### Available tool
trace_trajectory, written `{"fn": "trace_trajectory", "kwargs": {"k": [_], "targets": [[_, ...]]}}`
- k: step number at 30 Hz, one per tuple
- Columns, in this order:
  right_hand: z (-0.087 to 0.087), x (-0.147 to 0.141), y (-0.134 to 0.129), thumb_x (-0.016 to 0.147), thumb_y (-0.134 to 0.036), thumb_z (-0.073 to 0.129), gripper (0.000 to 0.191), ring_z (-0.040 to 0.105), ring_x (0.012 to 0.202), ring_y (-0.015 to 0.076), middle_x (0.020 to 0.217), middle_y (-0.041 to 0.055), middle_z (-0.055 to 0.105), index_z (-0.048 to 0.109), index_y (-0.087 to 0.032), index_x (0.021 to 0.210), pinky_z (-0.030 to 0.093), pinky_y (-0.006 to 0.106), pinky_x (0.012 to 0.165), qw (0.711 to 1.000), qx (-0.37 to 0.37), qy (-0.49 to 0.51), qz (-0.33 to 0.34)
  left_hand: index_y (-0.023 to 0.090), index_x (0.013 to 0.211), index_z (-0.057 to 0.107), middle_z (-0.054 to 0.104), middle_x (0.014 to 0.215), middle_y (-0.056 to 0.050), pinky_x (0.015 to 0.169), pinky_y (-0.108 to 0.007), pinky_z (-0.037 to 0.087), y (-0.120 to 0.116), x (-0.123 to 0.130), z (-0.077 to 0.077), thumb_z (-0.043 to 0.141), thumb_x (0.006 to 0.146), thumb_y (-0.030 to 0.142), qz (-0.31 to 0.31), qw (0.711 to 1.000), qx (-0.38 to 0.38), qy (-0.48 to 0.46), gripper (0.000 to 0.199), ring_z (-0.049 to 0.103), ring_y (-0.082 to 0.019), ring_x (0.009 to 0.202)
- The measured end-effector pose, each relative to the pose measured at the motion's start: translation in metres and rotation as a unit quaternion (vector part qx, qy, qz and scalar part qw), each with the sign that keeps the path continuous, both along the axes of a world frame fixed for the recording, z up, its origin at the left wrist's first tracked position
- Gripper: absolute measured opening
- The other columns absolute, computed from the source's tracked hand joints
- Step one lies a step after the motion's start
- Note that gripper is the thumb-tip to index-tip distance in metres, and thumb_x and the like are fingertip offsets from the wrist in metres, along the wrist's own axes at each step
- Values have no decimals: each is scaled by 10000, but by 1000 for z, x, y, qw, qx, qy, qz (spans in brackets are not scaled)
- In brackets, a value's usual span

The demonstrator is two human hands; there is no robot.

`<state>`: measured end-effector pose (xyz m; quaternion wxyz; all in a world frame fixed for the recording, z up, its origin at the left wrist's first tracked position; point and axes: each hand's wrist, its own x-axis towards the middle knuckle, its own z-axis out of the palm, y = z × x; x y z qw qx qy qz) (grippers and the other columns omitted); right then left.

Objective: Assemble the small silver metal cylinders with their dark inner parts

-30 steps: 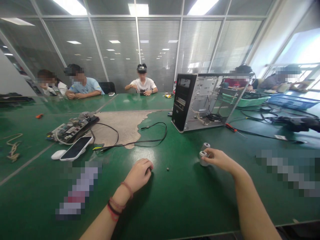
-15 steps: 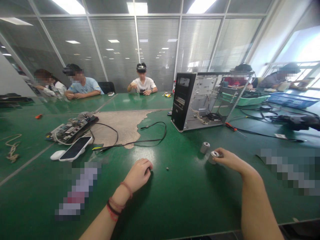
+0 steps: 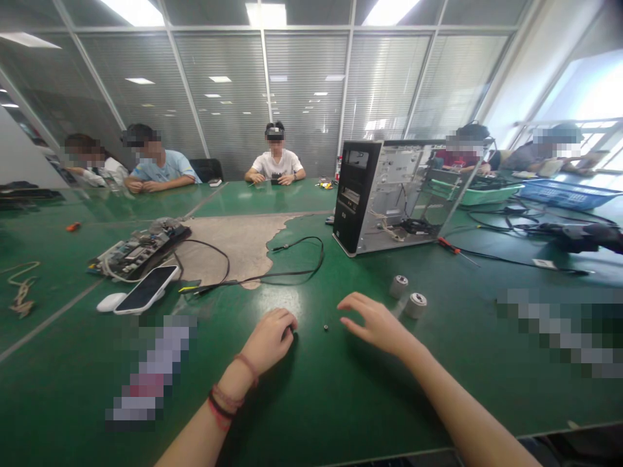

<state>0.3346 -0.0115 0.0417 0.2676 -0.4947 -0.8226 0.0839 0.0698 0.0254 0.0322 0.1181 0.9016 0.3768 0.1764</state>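
Note:
My left hand [image 3: 274,334] rests on the green table [image 3: 311,402] with its fingers curled. A dark bit shows at its fingertips, but I cannot make out what they hold, if anything. My right hand [image 3: 372,321] hovers with thumb and fingers apart and nothing between them. Between the two hands lies a tiny metal piece [image 3: 326,327], closest to the right fingertips. Two short grey metal cylinders [image 3: 416,306] stand upright just right of that hand, the other cylinder [image 3: 399,286] slightly farther back.
An opened computer tower [image 3: 357,201] stands beyond the cylinders, an orange-handled screwdriver [image 3: 450,246] beside it. A black cable [image 3: 311,272], a phone [image 3: 148,290] and a circuit-board assembly [image 3: 141,250] lie at left. Green and blue baskets [image 3: 569,194] sit far right. Several people sit around the table.
My right hand has let go of the nearer cylinder and moved left toward the tiny metal piece. The cylinder stays standing. My left hand has not moved.

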Motion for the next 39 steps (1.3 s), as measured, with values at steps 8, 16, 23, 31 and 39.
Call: {"fn": "trace_trajectory", "kwargs": {"k": [8, 16, 23, 31, 39], "targets": [[-32, -33, 4, 799, -186, 539, 191, 557, 755, 154, 896, 36, 571, 542, -197, 990, 458, 277, 719, 997, -67, 30, 40, 187, 789, 549, 575, 823, -33, 777, -304, 405, -1, 1, 2, 416, 754, 51, 0, 1000, 3, -1, 194, 516, -182, 820], [-40, -38, 8, 811, -159, 513, 81, 537, 711, 143, 824, 21, 542, 564, -197, 861, 445, 255, 662, 997, -56, 50, 29, 189, 780, 540, 573, 817, -27, 783, -306, 408, -1, 1, 0, 419, 755, 46, -5, 1000, 7, -1, 188, 518, -180, 817], [-19, -5, 11, 836, -192, 488, 87, 555, 750, 152, 857, 29, 551, 565, -197, 878, 449, 282, 713, 997, -37, 68, 4, 189, 786, 539, 574, 820, -30, 780, -309, 410, -1, 1, 0, 410, 768, 51, -5, 1000, 4, -2, 190, 520, -184, 826], [11, 93, 11, 815, -360, 495, 199, 563, 727, 172, 840, 50, 592, 584, -196, 882, 460, 293, 691, 948, 98, 144, -266, 193, 792, 543, 577, 828, -27, 804, -318, 410, -2, 2, -1, 416, 779, 67, -9, 1000, 3, 1, 179, 525, -182, 834], [-3, 159, -7, 724, -399, 536, 214, 624, 758, 217, 794, 36, 692, 634, -221, 791, 459, 313, 705, 945, -107, 98, -294, 194, 792, 555, 588, 833, -30, 807, -326, 415, -2, 4, -1, 422, 772, 68, -3, 1000, -1, -8, 185, 528, -184, 841]]}}
